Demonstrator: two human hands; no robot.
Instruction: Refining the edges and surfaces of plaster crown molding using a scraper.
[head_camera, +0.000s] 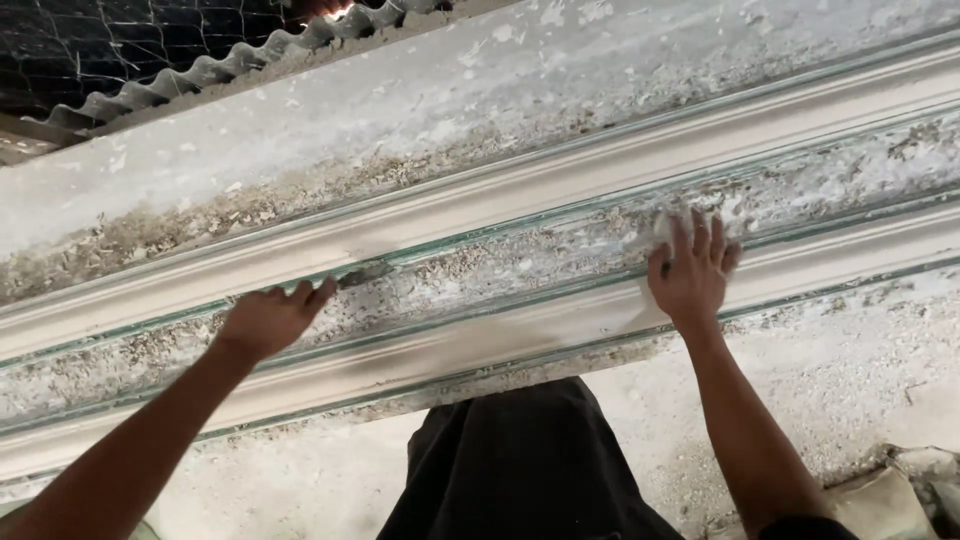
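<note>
Mouldings run long across the bench, rising slightly to the right. Left hand (268, 318) grips a small scraper (362, 272), blade against the upper moulding (520, 190). Right hand (693, 275), fingers spread, presses a white lump (668, 226) flat just above the lower moulding (480, 345).

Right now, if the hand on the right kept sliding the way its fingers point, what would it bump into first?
The right hand points up across the long moulds. Its fingertips already touch a white lump, probably wet plaster. Past that comes the crumbly gap, then the next pale moulding strip.
</note>
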